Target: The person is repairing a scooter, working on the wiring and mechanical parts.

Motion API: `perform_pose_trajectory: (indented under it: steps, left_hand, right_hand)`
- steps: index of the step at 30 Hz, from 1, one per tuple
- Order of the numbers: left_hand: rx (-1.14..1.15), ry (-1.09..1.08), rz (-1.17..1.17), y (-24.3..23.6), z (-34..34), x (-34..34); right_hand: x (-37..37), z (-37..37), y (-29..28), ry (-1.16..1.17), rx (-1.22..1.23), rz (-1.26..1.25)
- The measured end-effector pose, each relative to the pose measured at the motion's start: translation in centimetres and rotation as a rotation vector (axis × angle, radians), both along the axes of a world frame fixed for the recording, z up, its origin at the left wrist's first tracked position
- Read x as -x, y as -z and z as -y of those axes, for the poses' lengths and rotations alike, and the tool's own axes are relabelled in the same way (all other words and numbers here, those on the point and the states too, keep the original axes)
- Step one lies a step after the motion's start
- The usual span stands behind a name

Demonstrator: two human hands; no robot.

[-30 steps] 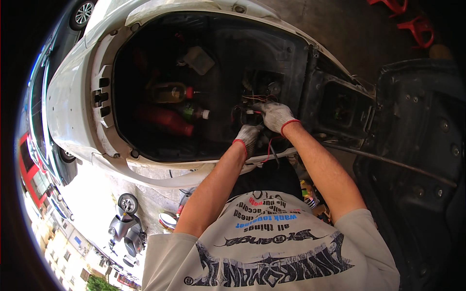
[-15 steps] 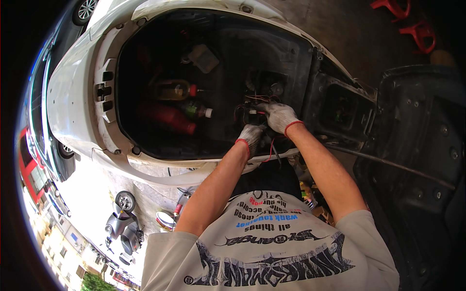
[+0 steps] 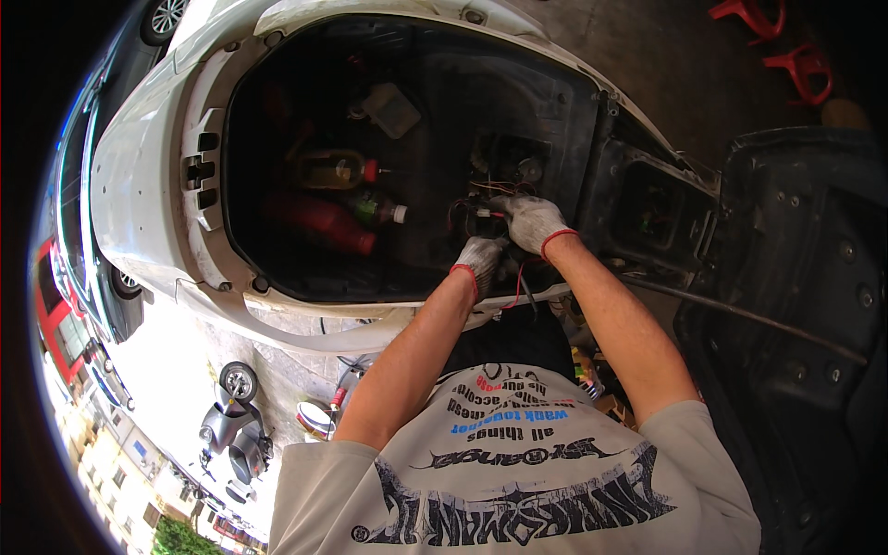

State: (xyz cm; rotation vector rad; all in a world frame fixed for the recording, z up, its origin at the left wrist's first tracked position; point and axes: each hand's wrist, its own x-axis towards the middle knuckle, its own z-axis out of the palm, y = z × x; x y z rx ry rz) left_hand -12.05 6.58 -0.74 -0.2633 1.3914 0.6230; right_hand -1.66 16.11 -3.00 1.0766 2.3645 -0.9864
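Inside the open black storage bay [image 3: 435, 102] of a white scooter, my right hand [image 3: 535, 222], in a grey knit glove with a red cuff, pinches near a small white connector [image 3: 483, 212] among thin coloured wires [image 3: 490, 185]. Below it, my left hand [image 3: 482, 262], gloved alike, is closed, its fingertips hidden, beside dark cables and a red wire [image 3: 518, 287]. A bottle of yellow liquid [image 3: 328, 170], a red bottle [image 3: 319, 225], a green-labelled bottle [image 3: 375, 209] and a pale rectangular container [image 3: 390, 110] lie to the left in the bay.
The raised black seat [image 3: 795, 250] fills the right side, with a thin metal rod [image 3: 758, 315] across it. Red plastic chairs [image 3: 800, 69] stand at upper right. A parked car [image 3: 97, 185] and a smaller scooter [image 3: 231, 425] are at left, outside the bay.
Over the last second the view has shifted slightly, with the bay appearing a little further right. My hands stay in much the same positions at the wires.
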Motion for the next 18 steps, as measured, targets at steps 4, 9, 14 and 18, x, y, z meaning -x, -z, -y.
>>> perform_pose_trajectory:
  steps: [4,9,14,18]
  left_hand:
    - [-0.002,0.014,-0.001,-0.3,-0.2,0.1]
    - [0.001,0.027,-0.013,-0.6,-0.4,0.1]
    - [-0.016,0.015,-0.005,-0.7,-0.3,0.1]
    - [-0.014,0.037,-0.012,0.3,0.1,0.1]
  right_hand:
    - [0.2,-0.2,-0.2,0.012,0.024,0.028]
    - [0.3,-0.4,-0.9,0.03,0.069,0.026]
    - [0.6,-0.9,-1.8,0.045,0.133,0.064]
    - [0.7,-0.8,-2.1,0.047,0.134,0.069]
